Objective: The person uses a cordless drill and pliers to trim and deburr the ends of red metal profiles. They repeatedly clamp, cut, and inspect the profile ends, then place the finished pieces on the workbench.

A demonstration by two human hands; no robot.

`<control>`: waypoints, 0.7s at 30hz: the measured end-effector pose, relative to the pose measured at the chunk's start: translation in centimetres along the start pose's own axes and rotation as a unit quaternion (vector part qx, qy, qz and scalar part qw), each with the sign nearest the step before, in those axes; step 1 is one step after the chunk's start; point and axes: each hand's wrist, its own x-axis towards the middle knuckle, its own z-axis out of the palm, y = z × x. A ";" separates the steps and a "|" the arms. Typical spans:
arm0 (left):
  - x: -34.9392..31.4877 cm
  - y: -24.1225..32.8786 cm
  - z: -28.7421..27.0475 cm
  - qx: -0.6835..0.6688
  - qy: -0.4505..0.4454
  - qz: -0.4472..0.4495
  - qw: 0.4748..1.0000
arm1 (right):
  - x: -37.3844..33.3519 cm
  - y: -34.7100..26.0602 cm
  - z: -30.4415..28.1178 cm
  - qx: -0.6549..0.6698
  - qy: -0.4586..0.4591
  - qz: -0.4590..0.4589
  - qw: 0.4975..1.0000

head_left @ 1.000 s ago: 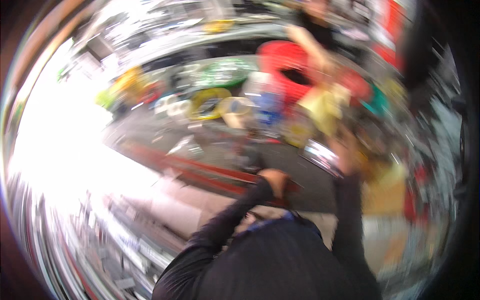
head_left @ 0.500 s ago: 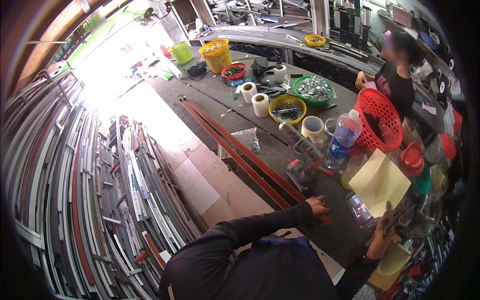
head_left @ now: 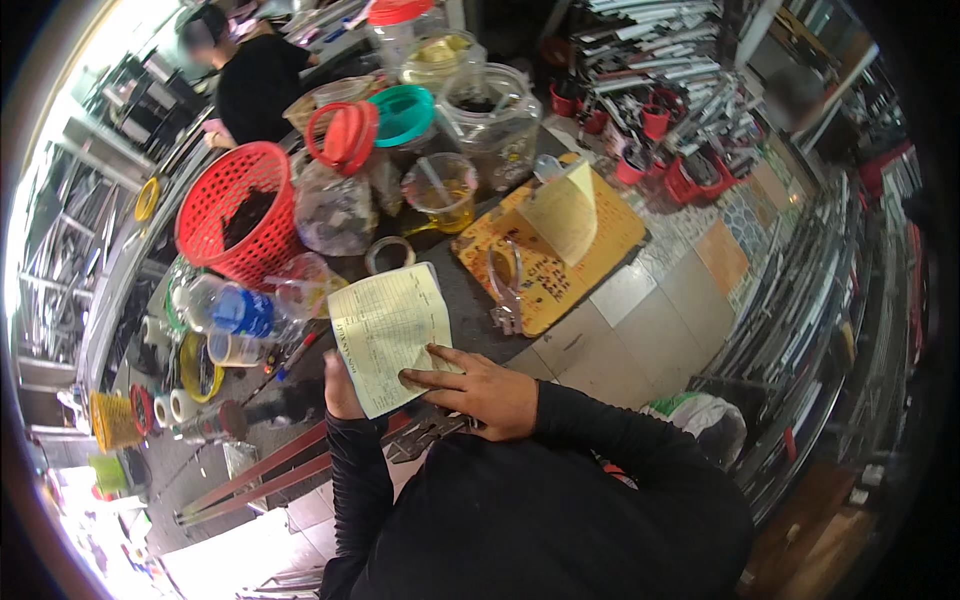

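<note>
A pale yellow printed sheet of paper [head_left: 385,335] is held over the dark workbench [head_left: 470,310]. My left hand [head_left: 340,385] grips its lower left edge from behind, mostly hidden by the sheet. My right hand [head_left: 480,392] lies at the lower right corner with fingers spread on the paper's face. A metal plier-like tool [head_left: 425,436] lies just below my right hand, close to my chest.
A yellow board [head_left: 545,262] with a curled sheet and scissors [head_left: 505,290] lies right of the paper. Behind stand a red basket [head_left: 235,215], a plastic bottle [head_left: 235,310], a tape roll [head_left: 390,255] and lidded jars [head_left: 490,115]. Another person [head_left: 255,80] stands far left. Red bars [head_left: 260,470] lie lower left.
The view has swung right across the bench. My left hand left the bench edge, and both hands now hold the yellow sheet up in front of me.
</note>
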 end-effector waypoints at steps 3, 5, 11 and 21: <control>2.0 -1.9 1.7 0.129 0.039 -0.024 0.991 | -3.0 0.7 -1.0 0.060 0.052 0.025 0.997; 3.9 -2.7 3.3 0.135 0.047 -0.019 0.990 | -5.4 1.5 -2.5 0.120 0.128 0.030 0.984; 10.8 -4.7 7.2 0.234 -0.003 0.032 0.972 | -8.9 6.4 -5.6 0.212 0.424 0.146 0.868; 13.8 -8.2 3.4 0.243 0.074 0.038 0.966 | -10.1 12.2 -6.8 0.432 0.393 0.291 0.758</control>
